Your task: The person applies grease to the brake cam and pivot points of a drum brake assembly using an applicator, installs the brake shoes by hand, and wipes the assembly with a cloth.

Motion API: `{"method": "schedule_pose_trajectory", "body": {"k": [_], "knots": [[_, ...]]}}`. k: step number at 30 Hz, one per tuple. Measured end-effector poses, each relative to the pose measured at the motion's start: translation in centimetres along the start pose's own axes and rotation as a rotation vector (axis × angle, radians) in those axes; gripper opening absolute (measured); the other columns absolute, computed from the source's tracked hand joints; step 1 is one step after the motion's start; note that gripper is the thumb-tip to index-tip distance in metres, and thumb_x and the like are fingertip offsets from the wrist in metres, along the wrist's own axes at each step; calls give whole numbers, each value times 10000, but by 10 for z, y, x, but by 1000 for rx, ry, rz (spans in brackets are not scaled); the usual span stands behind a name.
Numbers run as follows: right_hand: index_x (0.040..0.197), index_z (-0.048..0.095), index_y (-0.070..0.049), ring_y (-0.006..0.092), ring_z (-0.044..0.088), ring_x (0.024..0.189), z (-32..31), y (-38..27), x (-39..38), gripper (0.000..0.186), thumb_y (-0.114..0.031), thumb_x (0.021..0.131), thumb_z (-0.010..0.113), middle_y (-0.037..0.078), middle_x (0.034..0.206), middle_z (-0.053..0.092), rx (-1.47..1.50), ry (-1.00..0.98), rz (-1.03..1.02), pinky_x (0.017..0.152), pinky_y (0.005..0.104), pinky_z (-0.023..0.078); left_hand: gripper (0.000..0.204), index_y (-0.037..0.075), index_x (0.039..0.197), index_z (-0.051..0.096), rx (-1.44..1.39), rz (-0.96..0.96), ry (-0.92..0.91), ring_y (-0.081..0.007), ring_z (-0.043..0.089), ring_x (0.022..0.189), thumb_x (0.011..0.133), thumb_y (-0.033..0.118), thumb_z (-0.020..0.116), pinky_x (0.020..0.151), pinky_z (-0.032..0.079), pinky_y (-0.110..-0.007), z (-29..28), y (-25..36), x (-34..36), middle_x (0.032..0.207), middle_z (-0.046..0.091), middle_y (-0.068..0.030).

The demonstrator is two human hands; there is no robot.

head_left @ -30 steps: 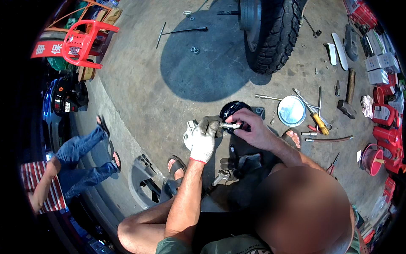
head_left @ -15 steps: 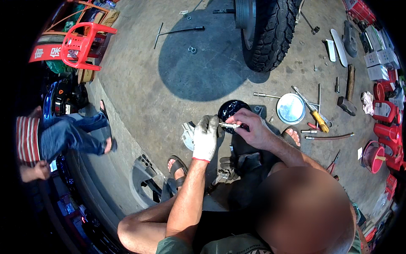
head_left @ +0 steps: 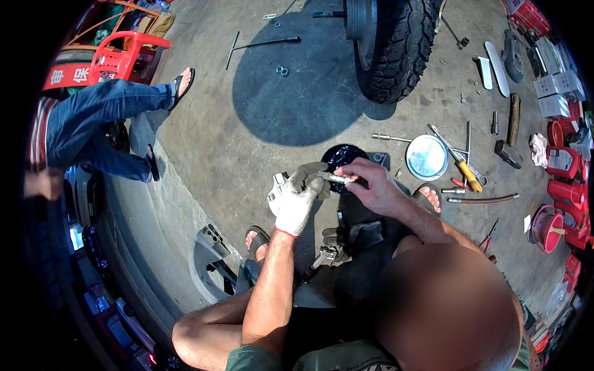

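My left hand (head_left: pixel 297 201), in a white and grey glove, is closed on a silver metal part (head_left: pixel 275 196) below the frame's centre. My bare right hand (head_left: pixel 374 191) pinches a slim metal pin (head_left: pixel 334 179) at that glove's fingertips. Just behind my hands is a black container (head_left: pixel 343 154) with dark, glossy contents. A round silver lid (head_left: pixel 426 159) lies to the right beside a yellow-handled screwdriver (head_left: pixel 468 176), rods and a short hose (head_left: pixel 482 200). A dark glove (head_left: pixel 333 240) and another metal piece (head_left: pixel 320 260) are below my hands, near my feet.
A person (head_left: pixel 102 120) in jeans is at the left, near a red chair (head_left: pixel 127 42). A knobbly tyre (head_left: pixel 402 52) stands ahead. A hammer (head_left: pixel 510 154), several tools, red containers (head_left: pixel 562 188) and boxes line the right. A grey curved part (head_left: pixel 204 269) lies lower left.
The other person has moved forward along the left, toward the red chair. My gloved fingers have shifted slightly around the metal part and pin; my right hand keeps pinching the pin.
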State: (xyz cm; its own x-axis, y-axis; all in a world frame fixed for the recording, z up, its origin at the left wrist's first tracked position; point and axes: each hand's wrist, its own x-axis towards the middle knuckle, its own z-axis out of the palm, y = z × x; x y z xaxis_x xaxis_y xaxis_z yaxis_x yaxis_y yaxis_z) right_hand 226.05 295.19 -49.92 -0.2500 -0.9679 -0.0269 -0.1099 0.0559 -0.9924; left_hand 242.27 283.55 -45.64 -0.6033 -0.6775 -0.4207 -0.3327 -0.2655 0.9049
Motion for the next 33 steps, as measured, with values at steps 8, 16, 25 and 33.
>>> {"method": "schedule_pose_trajectory", "body": {"k": [8,16,25,33], "knots": [[1174,629,-10,267,655,942,2,-4,1,292,-24,883,610,149,1027,638,-36,-40,-23,826,358,526,154,3,1021,627,136,61,48,-98,572,658,975,139,571,616,455,-253,-7,-11,4,761,632,-35],[1181,622,-10,301,660,980,3,0,0,295,-38,887,618,167,1049,659,-119,-40,-106,851,374,534,168,-3,1031,636,4,-25,76,-97,565,628,974,134,557,572,454,-251,-4,-10,3,745,630,-39],[1175,629,-24,193,691,730,5,-4,0,245,-74,946,557,128,878,691,33,-89,70,694,328,557,175,-4,1048,640,-50,1,53,-115,597,640,975,147,591,591,487,-261,-10,-12,-1,777,655,-53],[1127,657,-37,265,688,823,-8,1,6,229,-120,923,595,168,931,681,-244,35,-60,759,384,555,183,15,978,604,-52,20,94,-118,552,603,990,195,573,579,459,-265,-20,-25,2,707,607,-44]]}}
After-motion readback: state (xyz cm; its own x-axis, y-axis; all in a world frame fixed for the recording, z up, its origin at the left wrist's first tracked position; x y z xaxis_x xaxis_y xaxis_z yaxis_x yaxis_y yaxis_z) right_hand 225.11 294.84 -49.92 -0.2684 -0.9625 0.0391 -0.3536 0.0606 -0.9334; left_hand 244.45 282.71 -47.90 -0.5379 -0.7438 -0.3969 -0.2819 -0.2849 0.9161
